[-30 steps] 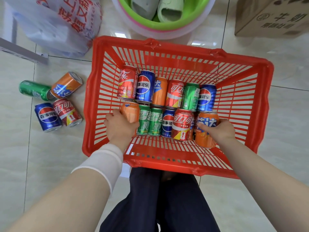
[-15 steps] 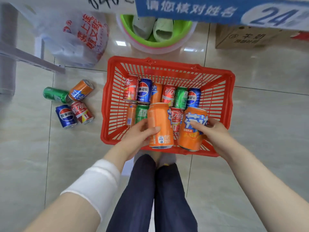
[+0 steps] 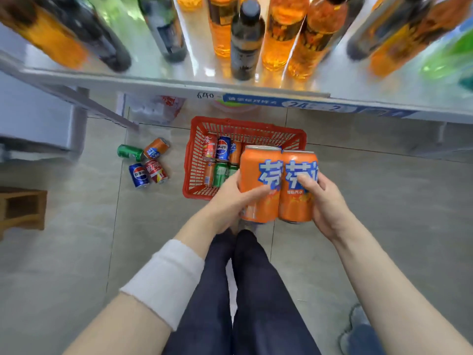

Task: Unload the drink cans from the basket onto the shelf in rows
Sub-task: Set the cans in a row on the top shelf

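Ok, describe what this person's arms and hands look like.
A white, soft fabric band wraps the left forearm; the right forearm is bare, with no sleeve. The left hand and right hand are bare too: no gloves, and no rings or watch visible.

Single head cam, wide-angle, facing fwd & steeply down: shelf at top, floor below.

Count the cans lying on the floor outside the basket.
4, all left of the basket: green can, orange can, blue can, red can. The shelf may hide more.
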The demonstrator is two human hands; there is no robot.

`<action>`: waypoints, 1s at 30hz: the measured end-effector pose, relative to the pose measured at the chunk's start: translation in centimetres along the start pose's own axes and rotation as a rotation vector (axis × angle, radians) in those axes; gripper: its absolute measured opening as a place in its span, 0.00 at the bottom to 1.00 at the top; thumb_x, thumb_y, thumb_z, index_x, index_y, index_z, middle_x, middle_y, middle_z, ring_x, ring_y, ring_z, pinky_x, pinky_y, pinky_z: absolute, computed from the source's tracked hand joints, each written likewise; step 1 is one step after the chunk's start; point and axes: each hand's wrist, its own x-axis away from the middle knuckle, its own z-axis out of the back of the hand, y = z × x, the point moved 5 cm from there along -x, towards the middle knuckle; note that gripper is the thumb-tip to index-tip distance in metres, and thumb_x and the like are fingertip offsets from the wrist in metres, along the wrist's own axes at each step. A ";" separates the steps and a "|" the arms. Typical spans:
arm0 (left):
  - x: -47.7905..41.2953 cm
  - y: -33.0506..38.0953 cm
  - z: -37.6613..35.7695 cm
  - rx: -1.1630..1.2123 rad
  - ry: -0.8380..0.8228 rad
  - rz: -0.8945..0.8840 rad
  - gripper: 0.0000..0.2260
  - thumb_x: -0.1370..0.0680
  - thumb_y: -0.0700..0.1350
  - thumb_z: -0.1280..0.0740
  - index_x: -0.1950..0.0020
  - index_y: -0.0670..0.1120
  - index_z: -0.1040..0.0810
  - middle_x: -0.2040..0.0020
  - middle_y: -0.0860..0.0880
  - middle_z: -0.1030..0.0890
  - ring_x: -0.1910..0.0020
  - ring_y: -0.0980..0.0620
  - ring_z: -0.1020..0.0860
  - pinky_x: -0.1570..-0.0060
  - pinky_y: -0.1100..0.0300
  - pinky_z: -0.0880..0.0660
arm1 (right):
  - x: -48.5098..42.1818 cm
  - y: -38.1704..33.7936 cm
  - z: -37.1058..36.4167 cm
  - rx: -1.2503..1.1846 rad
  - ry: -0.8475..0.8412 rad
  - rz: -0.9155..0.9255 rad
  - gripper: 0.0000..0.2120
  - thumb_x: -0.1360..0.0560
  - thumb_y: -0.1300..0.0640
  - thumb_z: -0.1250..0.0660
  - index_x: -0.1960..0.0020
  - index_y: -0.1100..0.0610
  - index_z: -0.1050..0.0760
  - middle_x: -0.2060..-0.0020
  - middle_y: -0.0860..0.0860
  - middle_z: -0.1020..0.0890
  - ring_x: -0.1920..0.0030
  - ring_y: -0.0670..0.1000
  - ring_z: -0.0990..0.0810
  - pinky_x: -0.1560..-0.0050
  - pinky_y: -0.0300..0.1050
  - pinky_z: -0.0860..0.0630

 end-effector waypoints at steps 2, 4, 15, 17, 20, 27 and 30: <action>2.9 2.6 -1.3 -0.019 0.040 -0.086 0.44 0.52 0.62 0.20 0.40 0.52 0.30 0.48 0.54 0.19 0.50 0.57 0.19 0.52 0.61 0.22 | 3.0 -2.6 -1.0 -0.001 0.013 0.046 0.42 0.50 0.36 0.22 0.43 0.57 0.24 0.49 0.54 0.17 0.48 0.52 0.18 0.49 0.47 0.21; 5.7 4.8 -1.8 -0.034 0.096 -0.148 0.46 0.49 0.56 0.21 0.36 0.50 0.36 0.45 0.53 0.22 0.49 0.58 0.21 0.51 0.61 0.23 | 5.7 -5.2 -2.1 0.010 0.001 0.083 0.43 0.50 0.36 0.22 0.42 0.58 0.25 0.48 0.55 0.17 0.48 0.53 0.18 0.50 0.48 0.20; 17.4 16.1 -0.2 -0.026 0.121 -0.444 0.37 0.42 0.56 0.26 0.37 0.49 0.32 0.42 0.45 0.21 0.44 0.48 0.21 0.49 0.52 0.22 | 15.4 -15.7 -10.9 0.054 -0.033 0.309 0.36 0.43 0.42 0.27 0.40 0.57 0.26 0.49 0.52 0.17 0.51 0.50 0.17 0.57 0.43 0.21; 19.1 18.1 0.6 -0.030 0.111 -0.502 0.36 0.40 0.57 0.26 0.35 0.46 0.31 0.41 0.44 0.21 0.44 0.46 0.21 0.49 0.52 0.22 | 16.7 -17.4 -12.9 0.053 -0.037 0.363 0.37 0.45 0.40 0.25 0.40 0.56 0.26 0.49 0.53 0.17 0.50 0.51 0.17 0.55 0.44 0.21; 21.6 21.2 1.6 -0.060 0.100 -0.585 0.29 0.38 0.57 0.30 0.40 0.49 0.26 0.45 0.46 0.19 0.47 0.49 0.19 0.53 0.56 0.21 | 18.5 -19.8 -15.8 0.035 -0.049 0.444 0.41 0.46 0.35 0.24 0.39 0.56 0.26 0.47 0.54 0.17 0.48 0.52 0.18 0.55 0.46 0.20; 25.4 28.2 1.5 -0.155 0.074 -0.764 0.23 0.40 0.58 0.31 0.48 0.53 0.24 0.55 0.53 0.16 0.55 0.56 0.18 0.59 0.60 0.22 | 21.2 -25.7 -19.0 0.002 -0.060 0.626 0.40 0.48 0.34 0.24 0.43 0.55 0.25 0.51 0.52 0.16 0.50 0.51 0.17 0.57 0.44 0.21; 26.3 31.4 0.4 -0.183 0.063 -0.864 0.23 0.39 0.58 0.31 0.46 0.53 0.25 0.53 0.53 0.17 0.52 0.55 0.19 0.55 0.60 0.22 | 21.8 -28.8 -19.3 0.007 -0.063 0.703 0.40 0.48 0.33 0.24 0.44 0.55 0.25 0.51 0.53 0.16 0.50 0.52 0.18 0.55 0.47 0.20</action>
